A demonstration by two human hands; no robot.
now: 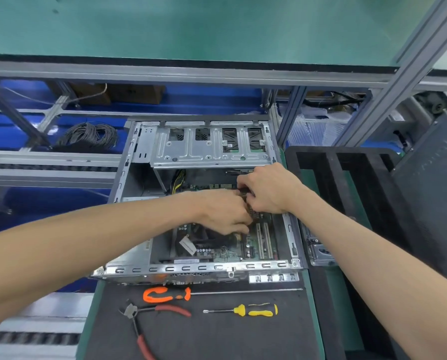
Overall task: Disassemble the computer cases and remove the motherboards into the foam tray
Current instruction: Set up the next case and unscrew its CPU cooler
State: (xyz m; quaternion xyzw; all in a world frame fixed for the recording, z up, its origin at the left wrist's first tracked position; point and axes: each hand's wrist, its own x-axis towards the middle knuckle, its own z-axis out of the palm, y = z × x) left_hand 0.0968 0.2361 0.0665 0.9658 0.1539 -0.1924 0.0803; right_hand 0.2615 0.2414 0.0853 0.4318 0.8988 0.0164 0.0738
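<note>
My left hand (222, 211) and right hand (266, 189) meet inside the open case (139, 162), both pinching a small part over the mobo (232, 252) — still seated. Next, I'd judge: free it, then lift board to the foam tray (329, 162) at right.

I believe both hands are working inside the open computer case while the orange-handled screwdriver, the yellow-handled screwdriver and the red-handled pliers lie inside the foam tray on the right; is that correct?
Not quite. In the head view the orange-handled screwdriver, yellow-handled screwdriver and red-handled pliers lie on the dark mat in front of the computer case, not in the foam tray. The rest holds.
</note>
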